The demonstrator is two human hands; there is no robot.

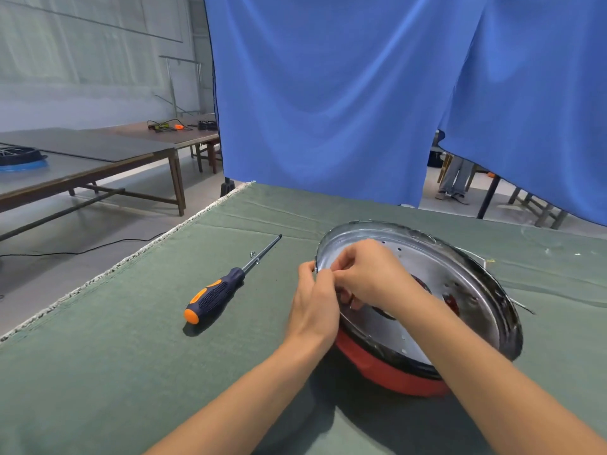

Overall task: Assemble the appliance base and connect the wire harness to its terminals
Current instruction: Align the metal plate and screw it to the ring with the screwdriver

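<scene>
We log a round silver metal appliance base with red rim [460, 280] near the green cloth's right edge, our left hand [315, 303] gripping its rim, right hand [364, 274] pinching something unseen, orange-and-navy screwdriver [223, 289] lying left.

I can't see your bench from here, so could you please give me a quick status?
Both hands, left and right, working at the appliance base near rim, fingers curled together on something small. Screwdriver lying unused to its left. Nothing in the way.
</scene>
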